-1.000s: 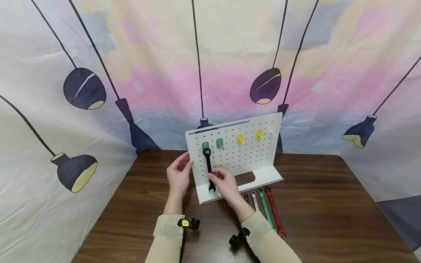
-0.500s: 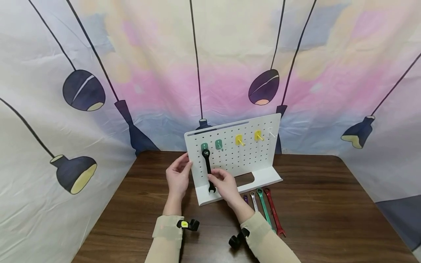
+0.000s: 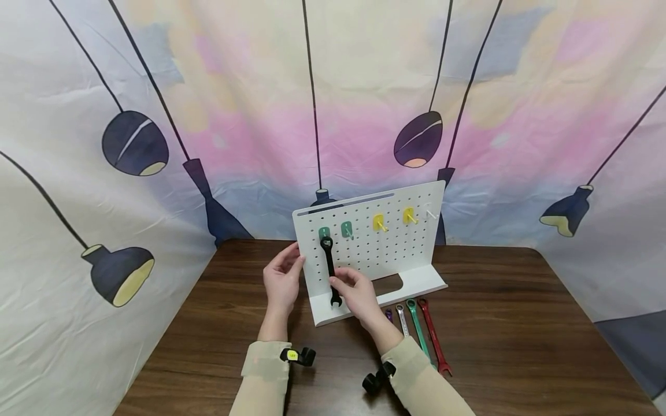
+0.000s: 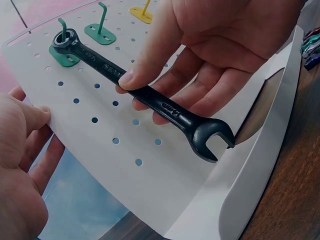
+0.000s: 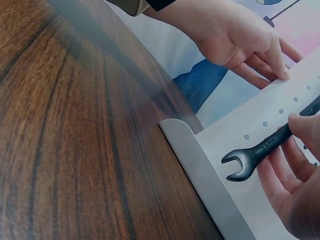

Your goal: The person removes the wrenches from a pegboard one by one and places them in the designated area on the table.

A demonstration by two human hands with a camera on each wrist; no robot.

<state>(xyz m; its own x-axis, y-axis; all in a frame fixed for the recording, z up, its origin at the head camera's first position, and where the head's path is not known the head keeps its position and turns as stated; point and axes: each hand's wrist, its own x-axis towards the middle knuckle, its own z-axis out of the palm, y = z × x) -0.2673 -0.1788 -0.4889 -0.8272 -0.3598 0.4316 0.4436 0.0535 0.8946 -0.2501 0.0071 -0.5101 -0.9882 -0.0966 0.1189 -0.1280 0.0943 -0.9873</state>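
Note:
A black combination wrench slants across the front of a white pegboard. In the left wrist view, its ring end surrounds the leftmost green hook, and its open jaw points down toward the base. My right hand pinches the shank between thumb and fingers. My left hand grips the board's left edge, thumb in front and fingers behind, as the right wrist view also shows. A second green hook, two yellow hooks and a white hook are farther right on the board.
Beside the board's front edge lie a red wrench, a green wrench, a silver wrench and a purple wrench, partly behind my right forearm. The brown wooden table meets a printed cloth backdrop.

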